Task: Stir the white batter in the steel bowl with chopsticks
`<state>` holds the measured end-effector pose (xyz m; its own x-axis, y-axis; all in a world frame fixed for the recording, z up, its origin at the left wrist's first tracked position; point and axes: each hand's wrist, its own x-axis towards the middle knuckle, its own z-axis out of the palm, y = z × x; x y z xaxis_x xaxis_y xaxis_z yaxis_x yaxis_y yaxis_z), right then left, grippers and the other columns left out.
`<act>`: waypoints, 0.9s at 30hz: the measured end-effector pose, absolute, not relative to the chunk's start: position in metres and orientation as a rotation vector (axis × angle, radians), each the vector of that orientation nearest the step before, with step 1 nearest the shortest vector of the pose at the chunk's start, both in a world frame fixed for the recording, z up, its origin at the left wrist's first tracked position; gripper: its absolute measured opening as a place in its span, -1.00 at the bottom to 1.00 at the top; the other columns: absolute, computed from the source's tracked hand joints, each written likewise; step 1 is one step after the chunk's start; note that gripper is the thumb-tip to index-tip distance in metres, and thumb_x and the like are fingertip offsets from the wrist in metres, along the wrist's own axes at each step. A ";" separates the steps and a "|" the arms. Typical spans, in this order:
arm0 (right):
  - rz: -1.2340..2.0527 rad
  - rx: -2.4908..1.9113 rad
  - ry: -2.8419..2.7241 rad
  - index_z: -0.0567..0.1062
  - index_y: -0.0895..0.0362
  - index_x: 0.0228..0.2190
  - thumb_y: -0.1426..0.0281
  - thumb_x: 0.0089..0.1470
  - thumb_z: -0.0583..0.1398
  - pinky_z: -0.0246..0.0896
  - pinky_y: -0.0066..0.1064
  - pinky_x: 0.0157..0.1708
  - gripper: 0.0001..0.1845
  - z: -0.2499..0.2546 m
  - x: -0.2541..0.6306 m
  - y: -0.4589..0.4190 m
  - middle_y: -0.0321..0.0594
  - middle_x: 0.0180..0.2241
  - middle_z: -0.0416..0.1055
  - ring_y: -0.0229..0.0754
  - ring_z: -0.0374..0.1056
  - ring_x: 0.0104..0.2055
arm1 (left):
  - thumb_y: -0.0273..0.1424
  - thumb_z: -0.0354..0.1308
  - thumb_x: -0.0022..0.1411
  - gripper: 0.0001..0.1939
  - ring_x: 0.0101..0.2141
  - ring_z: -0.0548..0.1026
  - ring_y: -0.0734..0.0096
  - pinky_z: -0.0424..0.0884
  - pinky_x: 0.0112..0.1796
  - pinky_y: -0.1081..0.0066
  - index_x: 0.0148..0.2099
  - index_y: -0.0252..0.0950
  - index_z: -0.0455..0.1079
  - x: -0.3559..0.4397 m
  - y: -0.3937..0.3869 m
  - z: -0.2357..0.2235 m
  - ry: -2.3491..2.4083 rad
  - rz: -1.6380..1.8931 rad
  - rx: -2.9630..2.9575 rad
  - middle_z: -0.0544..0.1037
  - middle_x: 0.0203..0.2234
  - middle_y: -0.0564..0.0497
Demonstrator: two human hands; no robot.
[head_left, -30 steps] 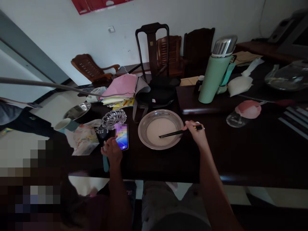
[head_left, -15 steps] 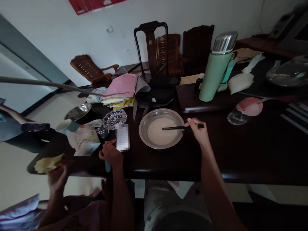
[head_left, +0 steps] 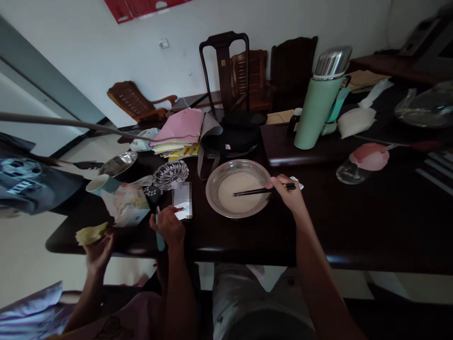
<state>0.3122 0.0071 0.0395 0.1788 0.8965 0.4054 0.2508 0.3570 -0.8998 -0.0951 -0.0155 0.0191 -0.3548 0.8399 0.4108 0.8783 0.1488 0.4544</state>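
Observation:
My right hand (head_left: pixel 287 192) is closed round a pair of dark chopsticks (head_left: pixel 249 191), whose tips reach left into a metal basin (head_left: pixel 210 193). A milky white liquid (head_left: pixel 236 197) fills the bottom of the basin. My own left hand does not show. Left of the basin, a co-worker's hand (head_left: pixel 170 225) has a finger on a phone (head_left: pixel 182 203) with a partly blurred screen. A teal handle (head_left: pixel 160 242) shows under that hand. The person's other hand (head_left: pixel 99 250) holds a piece of yellow food (head_left: pixel 91 233) near the table edge.
A green thermos (head_left: pixel 318 111) stands on a raised board behind the basin. At the right lies a clear jar with a pink top (head_left: pixel 368 158). A glass dish (head_left: pixel 171 174), tissue pack (head_left: pixel 130 205), cup (head_left: pixel 102 185) and metal bowl (head_left: pixel 120 164) stand left. Another person (head_left: pixel 31 174) is beyond.
The chopstick tips have swung through the liquid, right and then back left. The neighbour's yellow food has come into view and the finger has moved onto the phone. The far person has shifted.

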 end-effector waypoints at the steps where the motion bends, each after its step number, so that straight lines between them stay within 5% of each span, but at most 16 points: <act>1: 0.619 -1.166 -1.347 0.58 0.03 -0.59 0.08 0.20 0.18 0.28 -0.24 -0.24 -0.56 0.040 0.312 0.007 -0.20 -0.50 0.56 -0.09 0.43 -0.35 | -0.33 -0.35 0.39 -0.49 0.06 0.45 0.10 -0.09 0.31 -0.12 -0.22 -0.24 0.46 -0.077 -0.011 0.011 -2.313 -1.009 -1.702 0.59 -0.16 -0.18; 5: 0.614 -1.187 -1.323 0.57 0.03 -0.59 0.07 0.21 0.17 0.27 -0.23 -0.25 -0.54 0.040 0.312 0.007 -0.21 -0.51 0.54 -0.10 0.42 -0.38 | -0.42 -0.30 0.35 -0.55 0.03 0.49 0.16 -0.13 0.31 -0.02 -0.32 -0.23 0.43 -0.056 -0.003 -0.002 -2.211 -1.003 -1.680 0.61 -0.20 -0.14; 12: 0.592 -1.201 -1.266 0.57 0.02 -0.58 0.05 0.20 0.19 0.28 -0.20 -0.20 -0.56 0.037 0.315 0.008 -0.21 -0.53 0.52 -0.08 0.41 -0.37 | -0.43 -0.32 0.37 -0.52 0.06 0.46 0.15 -0.12 0.32 0.00 -0.10 -0.32 0.47 -0.065 -0.002 -0.001 -2.203 -1.089 -1.552 0.57 -0.08 -0.21; 20: 0.555 -1.172 -1.373 0.60 0.02 -0.53 0.13 0.21 0.19 0.27 -0.21 -0.17 -0.63 0.038 0.313 0.010 -0.21 -0.48 0.57 -0.07 0.41 -0.30 | -0.44 -0.34 0.41 -0.52 0.19 0.36 0.04 -0.38 0.31 -0.19 0.02 -0.36 0.42 -0.062 0.013 0.014 -2.356 -1.094 -1.705 0.52 0.03 -0.28; 27: 0.649 -1.142 -1.400 0.59 0.02 -0.56 0.13 0.21 0.19 0.29 -0.21 -0.18 -0.61 0.038 0.312 0.010 -0.21 -0.48 0.56 -0.07 0.44 -0.31 | -0.41 -0.35 0.43 -0.51 0.27 0.26 0.05 -0.29 0.29 -0.26 0.07 -0.36 0.39 -0.059 0.030 0.026 -2.375 -0.978 -1.834 0.48 0.09 -0.30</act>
